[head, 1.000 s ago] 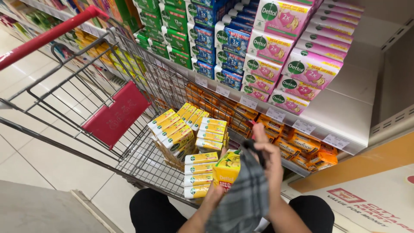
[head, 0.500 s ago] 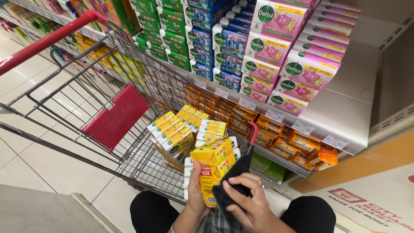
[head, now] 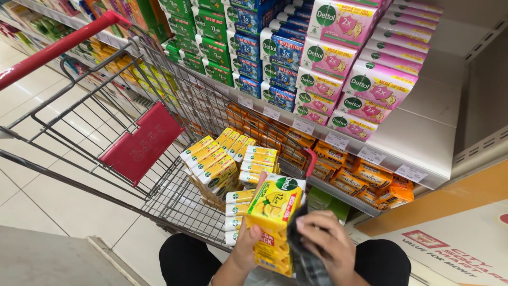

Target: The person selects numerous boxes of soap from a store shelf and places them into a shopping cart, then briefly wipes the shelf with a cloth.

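A yellow soap multipack (head: 274,212) with a lemon picture is held upright in front of me. My left hand (head: 247,248) grips its lower left side. My right hand (head: 324,244) presses a dark checked cloth (head: 304,259) against the pack's right side. Behind the pack, more yellow soap packs (head: 219,161) lie stacked in the wire shopping cart (head: 127,175).
The cart has a red handle (head: 58,46) and a red child-seat flap (head: 143,142). Store shelves (head: 418,143) on the right carry pink, blue and green soap boxes above and orange packs (head: 365,177) on a lower shelf. My dark trousers (head: 190,259) show at the bottom; pale floor tiles at left.
My right hand came back from the cart area with the cloth, and the yellow pack was lifted out of the cart into both hands, now closer to the camera.
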